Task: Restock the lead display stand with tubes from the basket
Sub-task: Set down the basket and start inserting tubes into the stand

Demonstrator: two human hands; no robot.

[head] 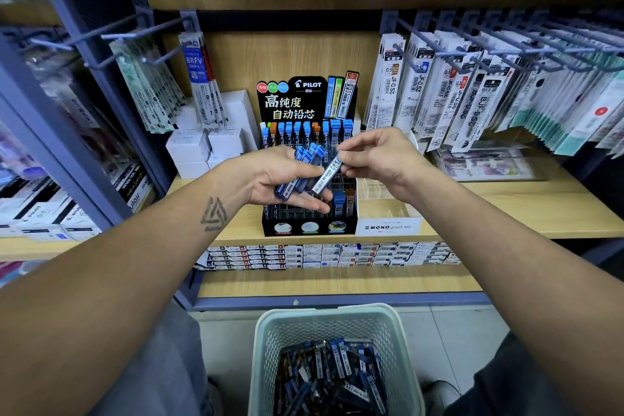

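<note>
1. Nearest to us, on the floor, stood the pale green basket [266,341], its bottom covered with a loose heap of dark blue lead tubes [332,378].

2. Above it, we held our left hand [270,179] palm-up in front of the stand, fingers loosely curled under a small bundle of blue-capped tubes [302,172] that lay slanted across the palm.

3. Our right hand [378,155] pinched a single tube [329,174] near its blue cap between thumb and fingertips; its lower end lay against the left fingers, just beside the bundle. The label read "HB".

4. We judged the risk to be here — the bundle rested on the palm rather than in a firm grip, so drawing the single tube away could drag a neighbour off and drop it onto the shelf or the floor. A tube could also end up in the wrong slot, since blue and orange caps sat mixed in the rows.

5. Behind the hands stood the black lead display stand [309,226], its far row full and some near slots bare. Its header read "PILOT", with the Chinese "高纯度 自动铅芯".

6. Just right of it, a clear holder [388,226] was marked "MONO graph MG" — farther back, hanging refill packs [418,91] read "JF-0.5", and one on the left read "BRFV".
</note>
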